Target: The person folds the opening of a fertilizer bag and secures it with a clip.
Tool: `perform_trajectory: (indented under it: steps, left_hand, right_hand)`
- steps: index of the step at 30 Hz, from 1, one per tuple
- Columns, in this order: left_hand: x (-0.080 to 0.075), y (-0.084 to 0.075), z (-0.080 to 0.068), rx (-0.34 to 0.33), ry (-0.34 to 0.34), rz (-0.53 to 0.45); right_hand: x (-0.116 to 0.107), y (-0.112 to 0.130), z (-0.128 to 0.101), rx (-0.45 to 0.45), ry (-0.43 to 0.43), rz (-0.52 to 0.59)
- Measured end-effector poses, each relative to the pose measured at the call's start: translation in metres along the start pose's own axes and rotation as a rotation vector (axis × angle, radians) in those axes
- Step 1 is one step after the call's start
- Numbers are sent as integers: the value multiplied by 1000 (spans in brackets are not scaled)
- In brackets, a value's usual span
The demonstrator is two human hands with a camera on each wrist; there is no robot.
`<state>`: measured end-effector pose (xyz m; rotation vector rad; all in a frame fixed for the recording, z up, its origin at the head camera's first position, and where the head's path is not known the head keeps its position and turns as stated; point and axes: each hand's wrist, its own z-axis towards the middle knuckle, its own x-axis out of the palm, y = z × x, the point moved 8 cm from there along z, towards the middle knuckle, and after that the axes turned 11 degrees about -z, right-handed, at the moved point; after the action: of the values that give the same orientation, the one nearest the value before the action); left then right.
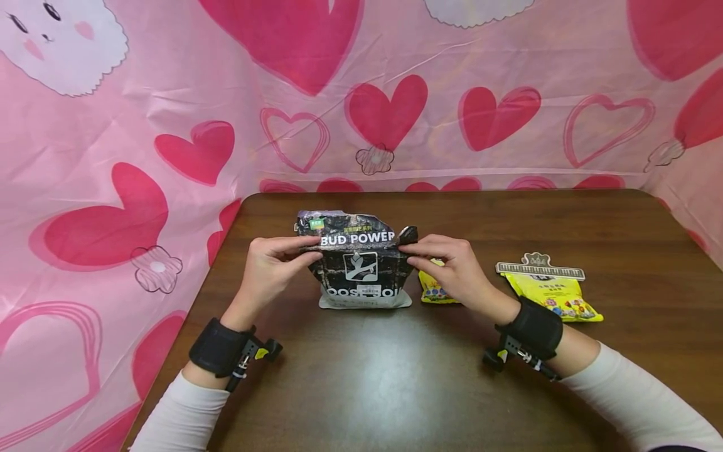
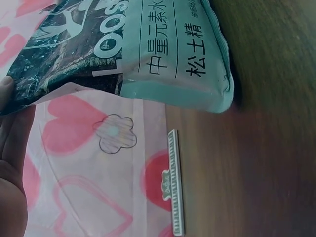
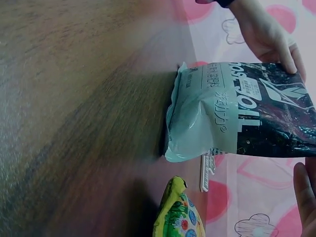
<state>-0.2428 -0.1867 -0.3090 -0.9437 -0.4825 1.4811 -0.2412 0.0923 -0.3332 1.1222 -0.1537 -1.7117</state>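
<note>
Hands (image 1: 361, 267) on upright soil bag (image 1: 361, 263) (torn top, label partly hidden)

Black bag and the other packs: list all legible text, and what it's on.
"BUD POWER": upper front of the black bag.
"OOS...OI": partly seen, lower front of it.
"中量元素水", "松土精": its pale bottom band.
Yellow packet and clip: print too small to read.
</note>
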Motion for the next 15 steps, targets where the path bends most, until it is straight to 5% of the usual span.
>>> perform_trajectory:
  steps: [15]
  left_hand:
    - [3, -10, 0, 157, 29, 127]
  right_hand:
    - [-1, 7, 2, -62, -12, -96]
